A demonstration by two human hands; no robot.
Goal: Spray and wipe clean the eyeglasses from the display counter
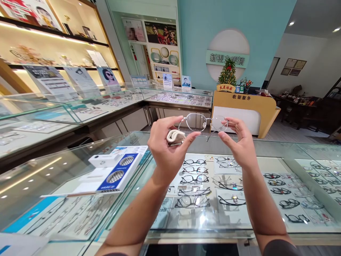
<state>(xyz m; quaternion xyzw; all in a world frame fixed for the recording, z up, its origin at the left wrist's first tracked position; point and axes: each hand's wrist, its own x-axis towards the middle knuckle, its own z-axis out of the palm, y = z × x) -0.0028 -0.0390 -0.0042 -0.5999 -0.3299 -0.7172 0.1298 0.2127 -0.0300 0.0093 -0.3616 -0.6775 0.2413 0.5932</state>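
A pair of thin silver-framed eyeglasses with round lenses is held up above the glass counter. My left hand grips the frame's left side between thumb and fingers. Tucked in the same palm is a folded cream cloth. My right hand pinches the right side of the frame, thumb below and fingers above. One temple arm hangs down near the nose bridge. A small mark shows on the right lens.
Below the hands, a glass display case holds rows of eyeglasses. A blue-and-white box and a small white box stand at the left. Further off are more glass cases, a yellow-and-white service desk and lit wall shelves.
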